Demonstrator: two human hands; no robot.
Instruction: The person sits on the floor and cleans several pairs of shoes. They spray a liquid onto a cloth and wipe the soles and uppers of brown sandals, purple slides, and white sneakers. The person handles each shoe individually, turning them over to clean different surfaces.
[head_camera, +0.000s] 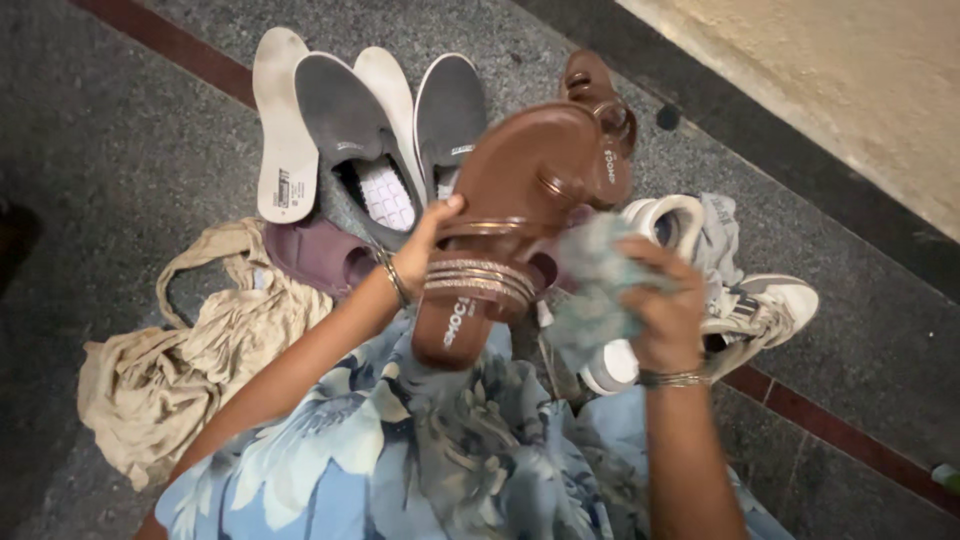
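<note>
Head view: our left hand grips a brown sandal (sole up) while our right hand, at 3 o'clock, clutches a cloth, mid-wipe; steady strokes needed next.

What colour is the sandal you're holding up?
Brown, with shiny glittery straps; the sandal shows best in the head view, held in the left hand.
</note>
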